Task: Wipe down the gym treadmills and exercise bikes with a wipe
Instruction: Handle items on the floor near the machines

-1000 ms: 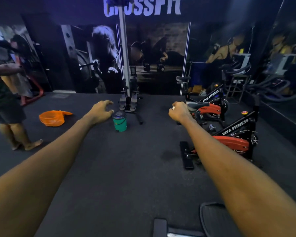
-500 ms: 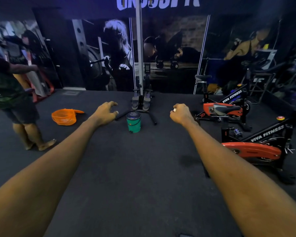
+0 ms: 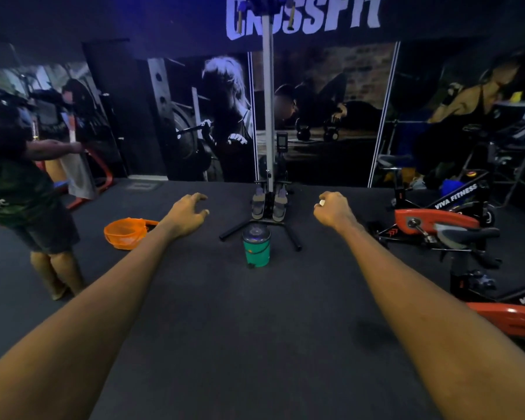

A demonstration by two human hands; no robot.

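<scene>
- while both arms reach forward over the floor (image 3: 255, 344), the left hand (image 3: 187, 215) is released, fingers loosely bent, grasping nothing.
- right hand (image 3: 334, 210) is clenched, pinching a white scrap (image 3: 322, 202).
- two red bikes (image 3: 437, 225) stand right of it, untouched.
- green bin (image 3: 256, 251) stands on the floor between the hands, farther off.

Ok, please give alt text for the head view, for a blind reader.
Over a dark gym floor, the left hand reaches out open and the right hand pinches a small white thing. A green bin stands ahead, red exercise bikes at right.
</scene>
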